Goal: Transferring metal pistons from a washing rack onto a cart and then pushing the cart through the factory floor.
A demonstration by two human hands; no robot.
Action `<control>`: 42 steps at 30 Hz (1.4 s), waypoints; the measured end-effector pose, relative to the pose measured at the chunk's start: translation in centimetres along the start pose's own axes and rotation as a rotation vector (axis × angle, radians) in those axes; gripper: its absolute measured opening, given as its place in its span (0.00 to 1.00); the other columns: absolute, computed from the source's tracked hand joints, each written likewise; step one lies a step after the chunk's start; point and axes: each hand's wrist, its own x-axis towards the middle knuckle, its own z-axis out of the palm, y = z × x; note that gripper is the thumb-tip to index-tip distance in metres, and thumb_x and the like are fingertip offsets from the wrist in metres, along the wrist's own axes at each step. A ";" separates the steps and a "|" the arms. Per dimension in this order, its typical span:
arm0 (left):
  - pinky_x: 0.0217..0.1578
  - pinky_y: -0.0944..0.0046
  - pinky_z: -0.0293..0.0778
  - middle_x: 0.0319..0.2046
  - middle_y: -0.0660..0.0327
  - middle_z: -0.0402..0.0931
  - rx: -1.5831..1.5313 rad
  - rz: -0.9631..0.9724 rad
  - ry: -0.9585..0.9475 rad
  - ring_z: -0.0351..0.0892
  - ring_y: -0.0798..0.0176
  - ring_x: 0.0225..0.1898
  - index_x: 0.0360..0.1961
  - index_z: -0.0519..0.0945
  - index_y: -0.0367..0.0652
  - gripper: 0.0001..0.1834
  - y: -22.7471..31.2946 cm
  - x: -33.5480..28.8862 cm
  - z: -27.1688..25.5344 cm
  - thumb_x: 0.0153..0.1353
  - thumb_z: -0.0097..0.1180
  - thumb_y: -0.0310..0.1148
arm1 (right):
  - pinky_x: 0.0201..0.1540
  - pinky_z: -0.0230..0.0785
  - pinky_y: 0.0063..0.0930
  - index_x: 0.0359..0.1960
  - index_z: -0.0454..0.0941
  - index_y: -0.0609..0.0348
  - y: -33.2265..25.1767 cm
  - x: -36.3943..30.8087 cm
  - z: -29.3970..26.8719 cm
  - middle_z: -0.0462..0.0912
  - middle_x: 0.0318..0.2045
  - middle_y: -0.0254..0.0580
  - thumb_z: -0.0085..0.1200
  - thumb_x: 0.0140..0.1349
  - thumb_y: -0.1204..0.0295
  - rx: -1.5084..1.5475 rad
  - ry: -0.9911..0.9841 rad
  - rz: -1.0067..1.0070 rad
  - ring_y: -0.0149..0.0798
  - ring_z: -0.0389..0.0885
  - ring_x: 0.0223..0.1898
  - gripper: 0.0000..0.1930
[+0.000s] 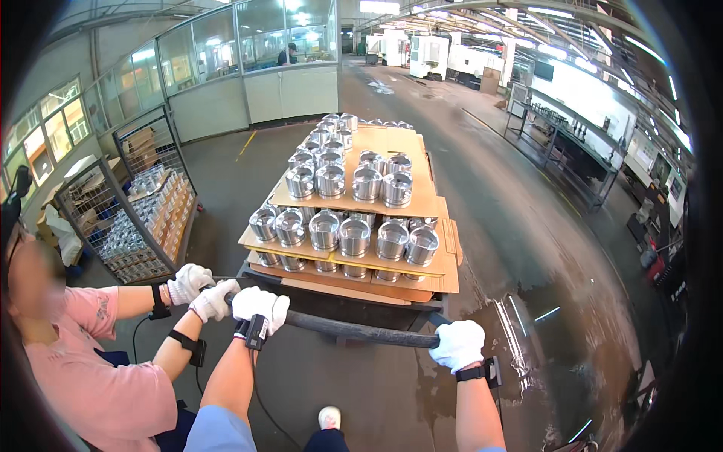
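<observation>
In white gloves, both of my hands grip the dark push handle point(361, 330) of a cart. My left hand point(260, 309) is closed round the bar left of the middle, with a black device strapped at the wrist. Closed on the bar's right end is my right hand point(458, 346). Ahead of the bar, the cart carries stacked layers of shiny metal pistons point(354, 237) standing upright, with cardboard sheets point(399, 139) between the layers. At my left, a person in a pink shirt point(113, 392) holds the same bar with two gloved hands point(202, 294).
A wire cage cart point(105, 218) with more metal parts stands at the left, before a glass-walled room point(248, 45). On the right are a long workbench point(565, 135) and machines point(663, 181). The floor point(527, 301) has wet patches to the right of the cart.
</observation>
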 end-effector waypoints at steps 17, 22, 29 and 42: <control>0.43 0.55 0.79 0.29 0.61 0.88 -0.099 -0.031 0.014 0.86 0.54 0.33 0.26 0.90 0.52 0.27 0.3 0.4 1.0 0.69 0.40 0.50 | 0.39 0.79 0.41 0.30 0.89 0.39 -0.4 0.5 -1.3 0.89 0.28 0.42 0.61 0.50 0.53 -0.082 -0.203 0.103 0.47 0.89 0.34 0.11; 0.41 0.51 0.78 0.30 0.60 0.88 -0.005 -0.012 0.066 0.86 0.54 0.34 0.29 0.87 0.55 0.21 0.8 1.0 0.5 0.68 0.41 0.45 | 0.38 0.79 0.42 0.28 0.89 0.41 0.3 0.3 -0.7 0.88 0.27 0.42 0.62 0.50 0.53 -0.037 -0.107 0.106 0.48 0.89 0.33 0.11; 0.41 0.50 0.77 0.31 0.58 0.88 0.049 -0.002 -0.043 0.86 0.53 0.37 0.28 0.86 0.56 0.16 0.4 -0.1 0.4 0.64 0.46 0.43 | 0.39 0.78 0.41 0.26 0.88 0.45 0.1 0.2 -0.4 0.89 0.28 0.42 0.62 0.50 0.55 0.016 -0.108 0.001 0.47 0.89 0.33 0.11; 0.46 0.51 0.77 0.33 0.57 0.88 -0.039 -0.062 -0.029 0.87 0.51 0.39 0.31 0.90 0.52 0.28 1.0 0.9 -0.2 0.69 0.37 0.50 | 0.38 0.78 0.42 0.33 0.89 0.39 0.2 0.5 -0.3 0.89 0.28 0.42 0.62 0.50 0.55 0.005 -0.090 0.109 0.48 0.89 0.33 0.11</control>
